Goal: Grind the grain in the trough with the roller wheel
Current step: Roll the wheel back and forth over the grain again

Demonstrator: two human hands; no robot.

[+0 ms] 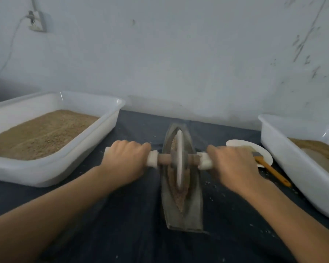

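Observation:
A grey boat-shaped trough [193, 209] lies lengthwise on the dark cloth in the middle. Brown ground grain [180, 200] fills its groove. The pale roller wheel [179, 160] stands upright in the groove, about midway along the trough. A wooden axle [164, 158] with white wrapped handles runs through the wheel. My left hand [124, 160] grips the left handle. My right hand [234, 164] grips the right handle. Both fists hide most of the handles.
A white tub [51, 168] holding tan grain sits at the left. Another white tub [296, 168] with tan meal sits at the right. Behind my right hand lie a white plate [262, 150] and an orange-handled brush [272, 171]. A wall stands close behind. Crumbs dot the cloth.

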